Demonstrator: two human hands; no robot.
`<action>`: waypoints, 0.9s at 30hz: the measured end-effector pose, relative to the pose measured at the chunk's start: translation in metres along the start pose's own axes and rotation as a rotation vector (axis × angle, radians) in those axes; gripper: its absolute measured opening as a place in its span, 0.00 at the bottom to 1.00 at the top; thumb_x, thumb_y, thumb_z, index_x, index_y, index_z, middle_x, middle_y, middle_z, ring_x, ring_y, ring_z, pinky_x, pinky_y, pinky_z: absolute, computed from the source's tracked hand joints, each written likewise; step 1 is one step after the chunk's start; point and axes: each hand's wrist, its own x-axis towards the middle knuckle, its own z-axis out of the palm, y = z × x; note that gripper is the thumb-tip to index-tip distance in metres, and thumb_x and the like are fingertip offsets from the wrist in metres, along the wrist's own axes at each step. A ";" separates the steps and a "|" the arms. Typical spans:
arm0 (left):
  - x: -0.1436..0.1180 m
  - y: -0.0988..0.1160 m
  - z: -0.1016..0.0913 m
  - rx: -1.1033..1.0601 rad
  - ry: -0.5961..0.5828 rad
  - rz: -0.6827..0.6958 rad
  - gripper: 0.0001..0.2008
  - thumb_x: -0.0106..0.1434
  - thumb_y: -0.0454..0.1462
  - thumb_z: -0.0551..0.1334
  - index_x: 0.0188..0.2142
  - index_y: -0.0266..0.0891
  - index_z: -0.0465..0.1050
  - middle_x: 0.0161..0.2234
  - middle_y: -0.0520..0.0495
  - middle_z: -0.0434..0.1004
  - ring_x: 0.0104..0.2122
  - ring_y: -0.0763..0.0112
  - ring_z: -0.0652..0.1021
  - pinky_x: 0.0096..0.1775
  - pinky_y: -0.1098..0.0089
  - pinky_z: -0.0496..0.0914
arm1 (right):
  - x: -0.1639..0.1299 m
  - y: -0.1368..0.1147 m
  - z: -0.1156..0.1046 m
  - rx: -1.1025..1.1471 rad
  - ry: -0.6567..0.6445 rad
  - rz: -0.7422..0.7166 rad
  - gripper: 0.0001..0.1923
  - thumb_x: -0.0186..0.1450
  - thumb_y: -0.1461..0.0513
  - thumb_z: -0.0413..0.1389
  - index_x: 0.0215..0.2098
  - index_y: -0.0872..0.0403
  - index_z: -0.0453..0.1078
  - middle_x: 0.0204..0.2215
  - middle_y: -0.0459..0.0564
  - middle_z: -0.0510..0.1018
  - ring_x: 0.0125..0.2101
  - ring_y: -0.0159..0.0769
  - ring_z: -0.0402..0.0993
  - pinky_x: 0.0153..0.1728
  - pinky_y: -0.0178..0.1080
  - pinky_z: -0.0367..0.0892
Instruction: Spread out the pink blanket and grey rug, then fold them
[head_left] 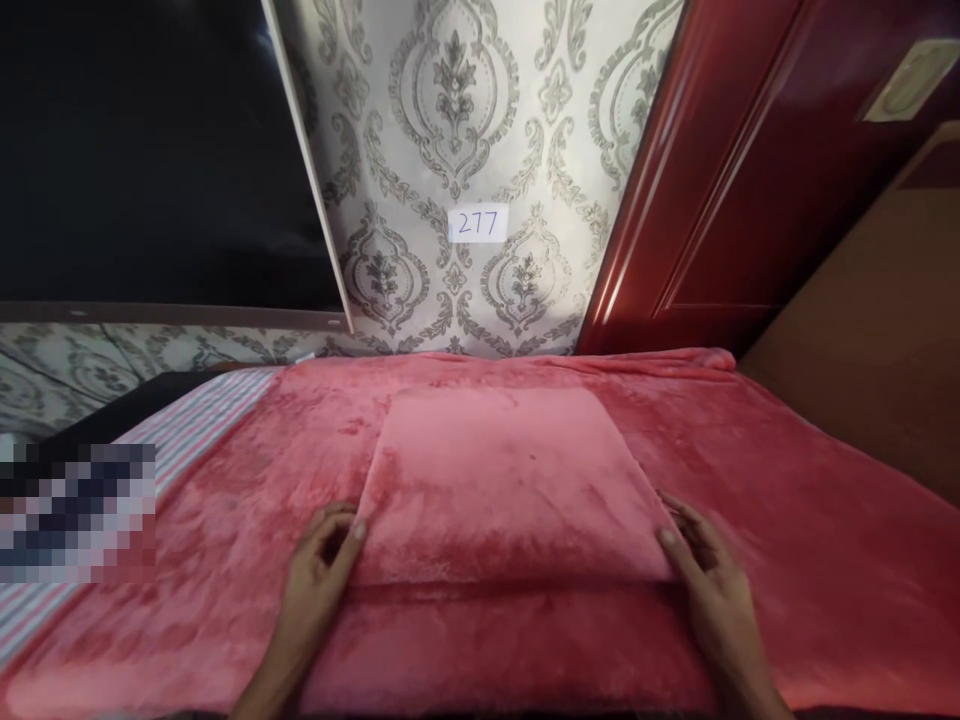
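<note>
The folded cloth lies flat on the red blanket, its near edge running left to right between both hands — each hand is equally close to one near corner. The left hand pinches the near-left corner with curled fingers; the right hand grips the near-right corner the same way.

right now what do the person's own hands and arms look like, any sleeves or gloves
Both are bare. The left hand and right hand wear no gloves, and no rings, watch or bands show. The forearms run to the bottom edge of the picture with no sleeve in sight. Fingernails look short and unpainted.
</note>
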 end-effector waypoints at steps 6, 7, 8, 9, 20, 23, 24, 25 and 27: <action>-0.003 -0.001 -0.013 -0.125 -0.160 -0.179 0.27 0.53 0.60 0.64 0.36 0.41 0.82 0.52 0.41 0.76 0.56 0.49 0.73 0.61 0.54 0.66 | 0.001 0.003 -0.001 -0.060 0.051 0.009 0.29 0.54 0.38 0.59 0.40 0.52 0.74 0.38 0.52 0.79 0.42 0.49 0.74 0.42 0.43 0.68; -0.003 -0.003 -0.015 -0.133 -0.198 -0.182 0.26 0.54 0.60 0.64 0.38 0.42 0.82 0.53 0.41 0.75 0.57 0.49 0.72 0.61 0.54 0.65 | 0.001 0.004 -0.001 -0.052 0.044 0.012 0.29 0.54 0.38 0.60 0.38 0.52 0.73 0.36 0.51 0.79 0.41 0.48 0.74 0.41 0.42 0.68; -0.003 -0.005 -0.018 -0.138 -0.245 -0.175 0.26 0.55 0.59 0.64 0.40 0.42 0.83 0.55 0.41 0.74 0.57 0.49 0.72 0.61 0.53 0.65 | 0.002 0.004 0.000 -0.043 0.034 0.014 0.28 0.53 0.39 0.60 0.37 0.52 0.73 0.35 0.50 0.78 0.40 0.47 0.74 0.40 0.41 0.68; -0.003 -0.008 -0.020 -0.142 -0.296 -0.163 0.25 0.56 0.58 0.64 0.42 0.43 0.83 0.56 0.42 0.73 0.58 0.49 0.72 0.61 0.53 0.66 | 0.002 0.004 0.000 -0.035 0.024 0.015 0.27 0.53 0.39 0.60 0.36 0.51 0.73 0.34 0.49 0.78 0.38 0.46 0.73 0.39 0.40 0.68; 0.002 -0.004 -0.026 -0.078 -0.285 -0.186 0.23 0.51 0.58 0.67 0.37 0.45 0.84 0.52 0.45 0.78 0.59 0.42 0.70 0.60 0.52 0.68 | 0.006 0.003 0.000 -0.039 0.049 0.065 0.28 0.55 0.36 0.57 0.30 0.51 0.70 0.29 0.48 0.75 0.33 0.41 0.71 0.33 0.37 0.67; 0.001 -0.016 -0.025 -0.032 -0.269 -0.203 0.23 0.47 0.57 0.69 0.36 0.46 0.83 0.52 0.46 0.78 0.61 0.40 0.68 0.61 0.51 0.67 | 0.006 0.000 0.003 -0.022 0.058 0.041 0.27 0.55 0.36 0.58 0.29 0.51 0.69 0.27 0.48 0.74 0.31 0.40 0.71 0.32 0.36 0.67; 0.002 -0.023 -0.024 -0.020 -0.235 -0.226 0.24 0.48 0.58 0.68 0.37 0.46 0.83 0.53 0.45 0.78 0.62 0.40 0.68 0.62 0.50 0.65 | 0.005 0.000 0.004 -0.010 0.064 0.025 0.27 0.56 0.37 0.58 0.30 0.51 0.69 0.27 0.47 0.73 0.31 0.39 0.70 0.31 0.36 0.67; 0.004 -0.031 -0.024 -0.013 -0.191 -0.255 0.24 0.50 0.59 0.66 0.38 0.47 0.83 0.54 0.45 0.78 0.62 0.41 0.68 0.62 0.48 0.64 | 0.004 -0.001 0.005 0.003 0.063 0.008 0.26 0.56 0.38 0.58 0.30 0.51 0.68 0.27 0.47 0.73 0.31 0.39 0.70 0.31 0.36 0.67; 0.014 -0.041 -0.024 -0.010 -0.104 -0.286 0.26 0.53 0.61 0.63 0.40 0.46 0.82 0.54 0.43 0.77 0.61 0.40 0.68 0.63 0.42 0.61 | 0.003 -0.002 0.007 0.023 0.054 -0.018 0.25 0.57 0.39 0.58 0.30 0.51 0.68 0.27 0.47 0.73 0.31 0.39 0.70 0.31 0.35 0.68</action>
